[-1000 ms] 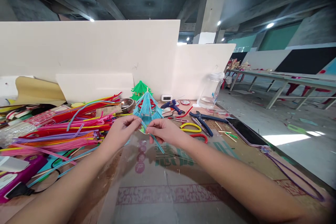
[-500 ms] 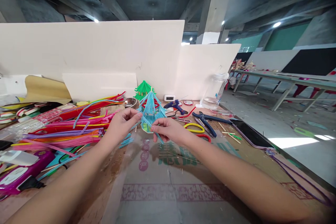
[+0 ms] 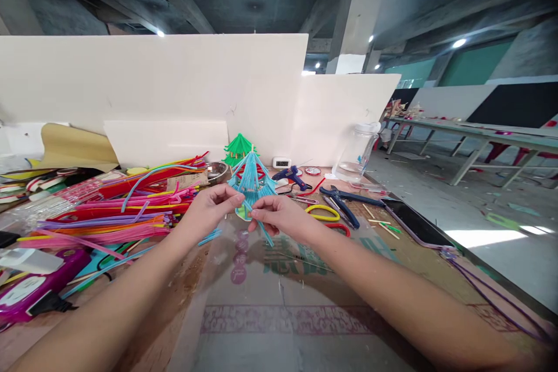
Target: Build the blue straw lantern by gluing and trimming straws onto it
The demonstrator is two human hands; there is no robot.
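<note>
Blue stick cone [image 3: 251, 177] between both hands, left hand [image 3: 208, 209] pinching its edge, right hand [image 3: 279, 216] likewise

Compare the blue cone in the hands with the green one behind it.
The blue cone is pinched at its lower edge by the left hand and right hand; the green cone stands untouched. The blue cone looks larger; the green cone is partly hidden behind it. Both taper to a point.

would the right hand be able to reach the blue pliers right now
Probably yes: the blue pliers lie uncovered just right of the right hand, with only a flat yellow loop between. It is pinching a blue stem, though, so not free.
</note>
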